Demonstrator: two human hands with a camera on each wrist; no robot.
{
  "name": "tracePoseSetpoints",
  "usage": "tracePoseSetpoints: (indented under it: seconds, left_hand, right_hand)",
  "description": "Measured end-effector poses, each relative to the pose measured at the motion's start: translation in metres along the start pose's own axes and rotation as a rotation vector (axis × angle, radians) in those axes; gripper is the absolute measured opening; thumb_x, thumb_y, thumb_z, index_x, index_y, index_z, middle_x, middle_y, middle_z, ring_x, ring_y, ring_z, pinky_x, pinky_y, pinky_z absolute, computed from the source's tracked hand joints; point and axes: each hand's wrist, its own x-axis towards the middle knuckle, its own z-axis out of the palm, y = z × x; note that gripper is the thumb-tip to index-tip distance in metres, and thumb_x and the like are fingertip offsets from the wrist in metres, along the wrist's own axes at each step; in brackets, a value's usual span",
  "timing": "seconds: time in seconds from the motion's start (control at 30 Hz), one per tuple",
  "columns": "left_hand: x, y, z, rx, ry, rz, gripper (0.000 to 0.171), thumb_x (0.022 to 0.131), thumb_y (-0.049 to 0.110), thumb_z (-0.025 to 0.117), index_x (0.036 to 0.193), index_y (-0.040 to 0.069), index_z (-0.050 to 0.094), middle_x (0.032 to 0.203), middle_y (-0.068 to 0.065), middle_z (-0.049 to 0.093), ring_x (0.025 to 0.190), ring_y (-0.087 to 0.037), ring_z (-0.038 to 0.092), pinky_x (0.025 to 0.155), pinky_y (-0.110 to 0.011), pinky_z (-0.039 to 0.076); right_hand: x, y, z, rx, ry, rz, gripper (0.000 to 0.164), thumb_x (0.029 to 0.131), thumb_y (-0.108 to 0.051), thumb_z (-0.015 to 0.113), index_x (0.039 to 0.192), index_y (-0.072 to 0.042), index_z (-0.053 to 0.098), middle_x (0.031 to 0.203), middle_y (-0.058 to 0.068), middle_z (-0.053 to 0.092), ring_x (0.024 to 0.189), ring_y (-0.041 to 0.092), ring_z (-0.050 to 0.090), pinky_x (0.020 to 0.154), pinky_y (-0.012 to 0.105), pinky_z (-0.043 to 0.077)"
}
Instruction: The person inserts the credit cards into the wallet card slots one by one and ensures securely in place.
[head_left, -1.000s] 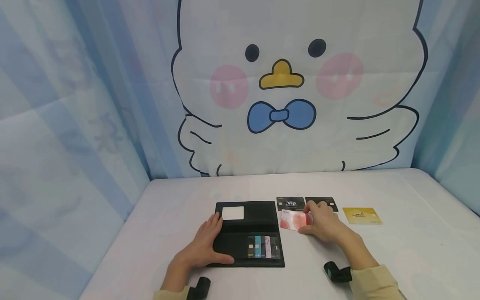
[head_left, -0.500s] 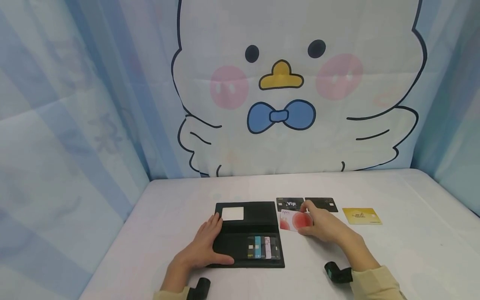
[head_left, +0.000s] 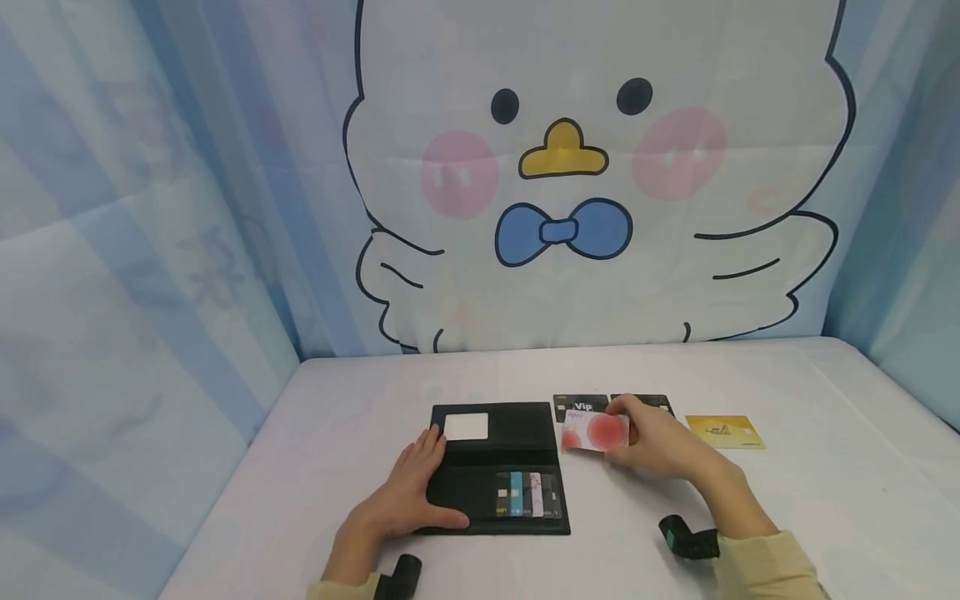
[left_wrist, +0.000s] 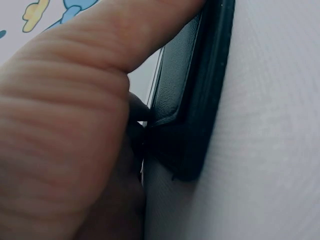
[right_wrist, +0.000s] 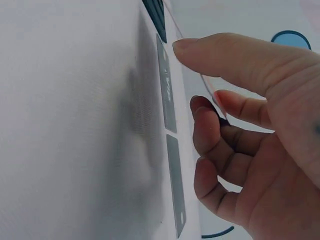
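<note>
An unfolded black card wallet [head_left: 487, 492] lies on the table, with several cards [head_left: 525, 494] in its lower slots and a white panel [head_left: 466, 427] in the upper half. My left hand [head_left: 401, 492] rests on the wallet's left edge, thumb and fingers spread; the left wrist view shows the thumb along the black edge. Between thumb and fingers my right hand [head_left: 663, 442] pinches a white and pink card [head_left: 592, 431] with red circles, lifted off the table. In the right wrist view that card [right_wrist: 212, 92] is seen nearly edge-on.
Behind the held card lie a black VIP card [head_left: 573, 403] and another black card [head_left: 658, 402], partly covered. A gold card [head_left: 724, 432] lies to their right on the white table [head_left: 825, 500]. Printed curtains [head_left: 225, 208] stand behind and beside the table.
The pink card has come up off the table in my right hand and now overlaps the VIP card in view. My left hand and the wallet stay put.
</note>
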Motion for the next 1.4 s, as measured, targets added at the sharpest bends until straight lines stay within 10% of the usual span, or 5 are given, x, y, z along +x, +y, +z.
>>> tracePoseSetpoints:
  seconds: [1.4]
  left_hand:
    - [0.001, 0.000, 0.001, 0.006, 0.008, -0.010, 0.120, 0.074, 0.048, 0.088, 0.157, -0.007, 0.021, 0.166, -0.023, 0.008, 0.153, -0.037, 0.004, 0.122, -0.055, 0.003]
  right_hand:
    - [0.007, -0.039, 0.026, 0.092, -0.044, -0.188, 0.051, 0.080, -0.022, 0.087, 0.121, -0.010, 0.059, 0.088, -0.004, 0.057, 0.078, 0.017, 0.054, 0.062, 0.027, 0.048]
